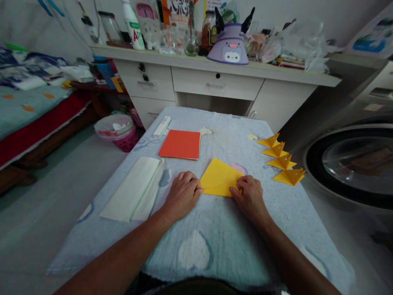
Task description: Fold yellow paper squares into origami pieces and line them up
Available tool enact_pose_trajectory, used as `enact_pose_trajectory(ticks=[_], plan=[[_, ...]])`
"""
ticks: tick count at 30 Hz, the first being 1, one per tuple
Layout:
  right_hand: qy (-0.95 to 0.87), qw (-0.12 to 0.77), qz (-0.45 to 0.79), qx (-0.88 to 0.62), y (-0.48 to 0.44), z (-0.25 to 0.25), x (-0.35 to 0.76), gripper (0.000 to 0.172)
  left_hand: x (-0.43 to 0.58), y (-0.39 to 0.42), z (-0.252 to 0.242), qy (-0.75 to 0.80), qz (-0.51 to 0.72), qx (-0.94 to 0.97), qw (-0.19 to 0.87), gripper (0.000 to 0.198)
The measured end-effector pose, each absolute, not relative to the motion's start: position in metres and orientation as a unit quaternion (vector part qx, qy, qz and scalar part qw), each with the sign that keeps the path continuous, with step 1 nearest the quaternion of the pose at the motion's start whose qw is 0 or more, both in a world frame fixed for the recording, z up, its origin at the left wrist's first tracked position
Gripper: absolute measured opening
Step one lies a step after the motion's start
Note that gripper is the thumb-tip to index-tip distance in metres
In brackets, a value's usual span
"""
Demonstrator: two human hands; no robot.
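Note:
A sheet of yellow origami paper (219,178), folded along its lower edge, lies on the cloth-covered table between my hands. My left hand (184,189) pinches its left corner, fingers curled. At the right corner, my right hand (248,192) grips the paper between thumb and bent fingers. Beyond my left hand is a stack of square paper with an orange-red top sheet (181,144). Several folded yellow paper pieces (282,162) with pointed tips stand in a row at the table's right edge.
Left of my hand lies a folded pale cloth or paper (135,190). A small white box (162,126) rests near the far left corner. Past the table is a cluttered white desk (215,78); a pink bin (118,131) stands on the floor, and a washing machine (353,155) is at right.

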State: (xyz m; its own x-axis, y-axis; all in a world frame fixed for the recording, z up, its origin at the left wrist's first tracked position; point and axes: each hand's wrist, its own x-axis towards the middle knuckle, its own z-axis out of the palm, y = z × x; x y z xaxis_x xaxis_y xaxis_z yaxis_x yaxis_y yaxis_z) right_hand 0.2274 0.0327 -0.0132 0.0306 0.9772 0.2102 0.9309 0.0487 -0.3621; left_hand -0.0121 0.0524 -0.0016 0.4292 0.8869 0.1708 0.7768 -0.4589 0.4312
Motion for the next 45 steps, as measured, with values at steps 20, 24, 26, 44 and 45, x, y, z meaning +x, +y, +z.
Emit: enact_pose_trajectory(ticks=[20, 24, 26, 44, 45], plan=[[-0.655, 0.191, 0.05, -0.73, 0.0281, -0.0073, 0.2197, 0.016, -0.0084, 0.0517, 0.002, 0.515, 0.171, 0.83, 0.134, 0.013], [-0.649, 0.19, 0.049, -0.735, 0.0278, -0.0073, 0.2201, 0.018, -0.0084, 0.0522, 0.0005, 0.512, 0.167, 0.833, 0.129, 0.014], [-0.647, 0.195, 0.05, -0.735, 0.0277, -0.0079, 0.2205, 0.018, -0.0086, 0.0522, 0.0, 0.51, 0.166, 0.834, 0.127, 0.014], [-0.647, 0.18, -0.009, -0.74, 0.0253, -0.0139, 0.2233, 0.019, -0.0093, 0.053, -0.0006, 0.504, 0.166, 0.839, 0.121, 0.015], [-0.646, 0.18, -0.01, -0.741, 0.0253, -0.0143, 0.2233, 0.02, -0.0094, 0.0528, -0.0005, 0.503, 0.168, 0.839, 0.122, 0.016]])
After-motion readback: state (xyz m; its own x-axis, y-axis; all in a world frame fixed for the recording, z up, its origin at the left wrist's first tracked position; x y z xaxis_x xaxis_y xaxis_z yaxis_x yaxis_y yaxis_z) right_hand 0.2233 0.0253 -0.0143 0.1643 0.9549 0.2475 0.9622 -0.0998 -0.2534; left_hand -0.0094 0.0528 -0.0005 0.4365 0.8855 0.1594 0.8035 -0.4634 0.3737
